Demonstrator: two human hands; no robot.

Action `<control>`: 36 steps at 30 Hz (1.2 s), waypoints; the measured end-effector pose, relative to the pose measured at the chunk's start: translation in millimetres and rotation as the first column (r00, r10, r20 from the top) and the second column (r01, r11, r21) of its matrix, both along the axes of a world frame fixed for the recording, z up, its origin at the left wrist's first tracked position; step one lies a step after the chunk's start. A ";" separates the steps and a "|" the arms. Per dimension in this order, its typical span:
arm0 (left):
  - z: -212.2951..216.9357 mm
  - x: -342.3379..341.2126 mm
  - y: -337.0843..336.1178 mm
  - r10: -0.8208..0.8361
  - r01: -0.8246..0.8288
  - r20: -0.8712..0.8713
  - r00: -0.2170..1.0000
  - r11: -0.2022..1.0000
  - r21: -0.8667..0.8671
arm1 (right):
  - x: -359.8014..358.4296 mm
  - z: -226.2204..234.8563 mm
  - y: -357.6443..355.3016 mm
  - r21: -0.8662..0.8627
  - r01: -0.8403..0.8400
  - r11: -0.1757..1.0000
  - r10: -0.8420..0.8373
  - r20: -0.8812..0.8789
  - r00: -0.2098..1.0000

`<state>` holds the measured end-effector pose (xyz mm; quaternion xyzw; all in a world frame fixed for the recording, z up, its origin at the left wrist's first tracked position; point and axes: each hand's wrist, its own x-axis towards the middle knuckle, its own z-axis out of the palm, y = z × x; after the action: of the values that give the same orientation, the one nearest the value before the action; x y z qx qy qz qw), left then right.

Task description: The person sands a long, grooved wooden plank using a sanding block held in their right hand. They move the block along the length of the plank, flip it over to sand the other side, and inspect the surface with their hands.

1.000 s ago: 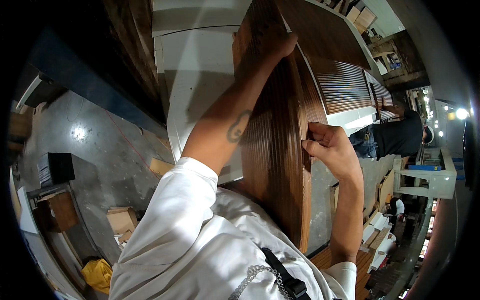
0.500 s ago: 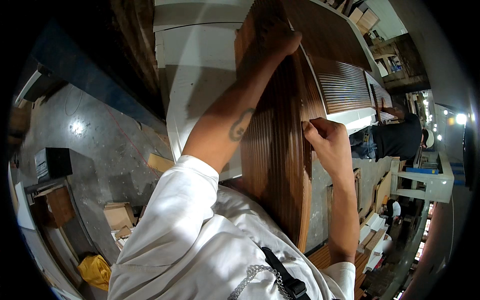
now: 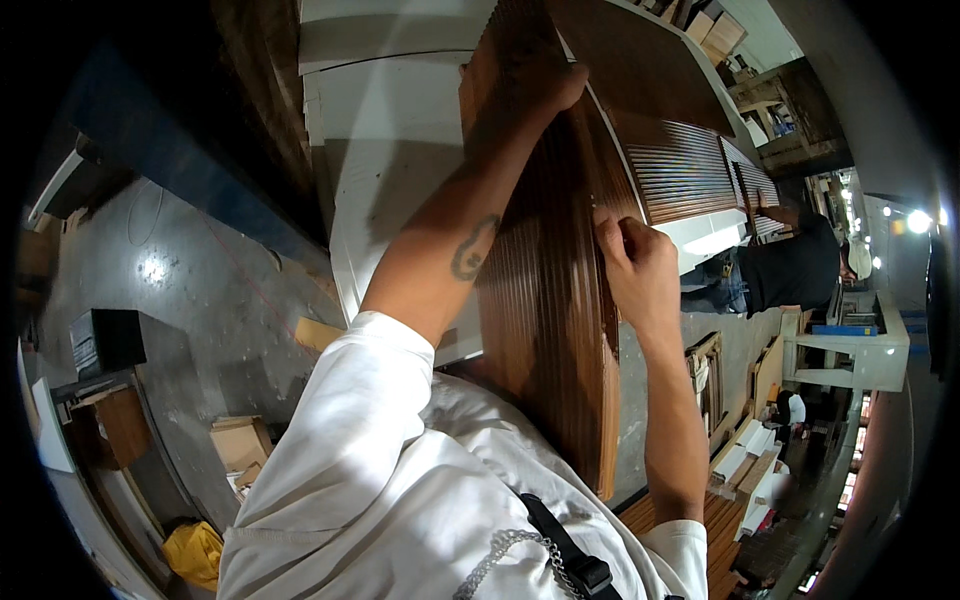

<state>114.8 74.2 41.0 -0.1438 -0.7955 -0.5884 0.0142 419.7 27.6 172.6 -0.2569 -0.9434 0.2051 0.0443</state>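
Note:
A long brown fluted wood panel (image 3: 545, 270) runs away from my body, its ribbed face toward my left. My left arm reaches across it, and my left hand (image 3: 545, 85) rests on its far part. The fingers of that hand are lost in dark shadow. At the panel's right edge, my right hand (image 3: 640, 265) is closed, thumb and curled forefinger pressed together against or just beside the edge. Whatever lies in that pinch, if anything, is too small to make out.
A white work surface (image 3: 385, 190) lies under the panel's left side. Other ribbed brown panels (image 3: 680, 170) lie beyond. At the right, a person in a dark shirt (image 3: 790, 265) reaches toward them. On the grey floor (image 3: 215, 320) stand a black box (image 3: 107, 342) and wood offcuts (image 3: 240, 442).
My right hand has shifted slightly up and left along the panel's edge, its fingers curling more. My left hand stays on the far part as the view shifts a little.

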 end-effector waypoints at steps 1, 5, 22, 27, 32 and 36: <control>6.3 12.5 -4.0 -0.087 0.087 0.000 0.996 0.996 0.003 | 3.0 -9.6 4.7 0.088 0.015 0.996 -0.010 -0.048 0.999; 21.7 36.0 -7.7 0.042 -0.043 0.007 0.999 0.997 0.070 | 8.5 -27.9 29.2 -0.285 -0.104 0.953 -0.105 -0.630 0.770; 48.7 40.4 -40.3 -0.197 0.192 0.055 0.979 0.978 0.079 | 65.0 -13.2 8.9 -0.147 -0.218 0.965 0.153 -0.361 0.920; 28.8 13.4 -38.7 -0.129 0.124 0.039 0.991 0.984 0.124 | 51.3 -0.4 7.7 0.121 -0.316 0.941 0.339 -0.329 0.882; 55.1 42.8 -45.8 -0.142 0.132 0.049 0.989 0.978 0.163 | 61.7 -14.9 8.7 0.217 -0.258 0.941 0.332 -0.460 0.824; 65.6 50.1 -49.4 -0.129 0.122 0.073 0.989 0.988 0.090 | 59.9 -13.7 7.2 0.200 -0.218 0.955 0.290 -0.488 0.823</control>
<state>164.9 24.8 106.6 -0.1697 -0.7591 -0.6266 -0.0483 479.6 34.8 158.9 -0.0612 -0.9348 0.2055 0.2832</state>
